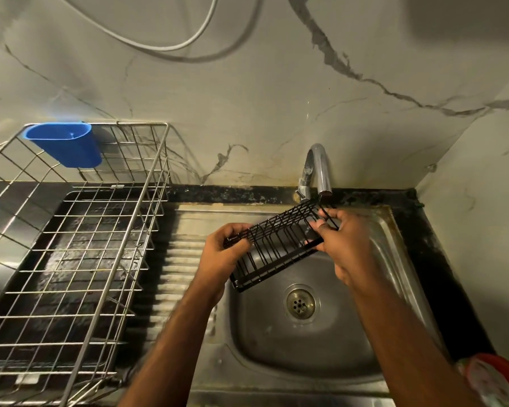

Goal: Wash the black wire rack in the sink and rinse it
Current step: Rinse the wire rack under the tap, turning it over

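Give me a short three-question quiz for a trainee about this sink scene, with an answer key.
1. True or false: the black wire rack lies flat on the bottom of the sink.
2. Which hand grips the rack end nearest the tap? A left hand B right hand
3. Fill in: the blue cup hangs on the steel ____.

Key: 1 false, both hands hold it above the basin; 2 B; 3 basket.
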`<state>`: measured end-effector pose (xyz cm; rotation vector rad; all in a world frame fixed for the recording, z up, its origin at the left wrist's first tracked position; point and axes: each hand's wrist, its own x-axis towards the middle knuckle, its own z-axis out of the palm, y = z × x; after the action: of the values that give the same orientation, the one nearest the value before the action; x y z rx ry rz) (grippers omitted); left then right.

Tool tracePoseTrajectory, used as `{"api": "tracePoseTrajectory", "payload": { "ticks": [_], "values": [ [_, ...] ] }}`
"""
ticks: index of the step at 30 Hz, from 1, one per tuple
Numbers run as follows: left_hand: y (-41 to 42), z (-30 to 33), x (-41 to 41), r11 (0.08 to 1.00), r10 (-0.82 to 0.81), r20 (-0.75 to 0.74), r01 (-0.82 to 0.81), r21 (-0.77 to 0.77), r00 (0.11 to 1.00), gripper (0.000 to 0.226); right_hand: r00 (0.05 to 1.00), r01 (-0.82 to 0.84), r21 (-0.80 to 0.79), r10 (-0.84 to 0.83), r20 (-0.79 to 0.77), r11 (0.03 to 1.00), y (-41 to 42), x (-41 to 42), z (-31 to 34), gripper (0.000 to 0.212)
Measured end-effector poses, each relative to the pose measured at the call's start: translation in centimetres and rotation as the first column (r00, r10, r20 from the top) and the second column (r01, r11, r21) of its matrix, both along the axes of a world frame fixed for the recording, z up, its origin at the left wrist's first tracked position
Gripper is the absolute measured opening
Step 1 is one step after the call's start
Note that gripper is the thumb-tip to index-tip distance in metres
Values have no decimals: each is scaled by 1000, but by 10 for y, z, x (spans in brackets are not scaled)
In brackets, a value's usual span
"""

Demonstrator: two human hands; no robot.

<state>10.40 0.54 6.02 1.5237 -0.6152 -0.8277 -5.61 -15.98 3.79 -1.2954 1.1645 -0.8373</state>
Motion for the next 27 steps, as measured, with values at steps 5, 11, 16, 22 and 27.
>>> {"api": "tracePoseTrajectory", "payload": {
  "ticks": [5,11,16,22,27],
  "values": [
    [7,-4,-3,1000,18,13,-18,24,1000,28,999,-36,-18,35,-23,999,5,-2,4,23],
    [13,-16,-10,998,63,-182,-60,20,981,37,1000,5,53,-6,31,999,9,-22,21,16],
    [3,-31,-30,975,169,-135,-146,165,976,45,983,161,188,-175,62,969,0,-51,14,22],
    [-17,-39,-61,987,-45,-91,58,150,995,63,932,284,285,-333,143,916,-9,-80,18,49],
    [-40,-24,-90,989,-98,213,70,133,972,20,904,338,267,-390,173,902,-16,-99,29,57]
  ]
}}
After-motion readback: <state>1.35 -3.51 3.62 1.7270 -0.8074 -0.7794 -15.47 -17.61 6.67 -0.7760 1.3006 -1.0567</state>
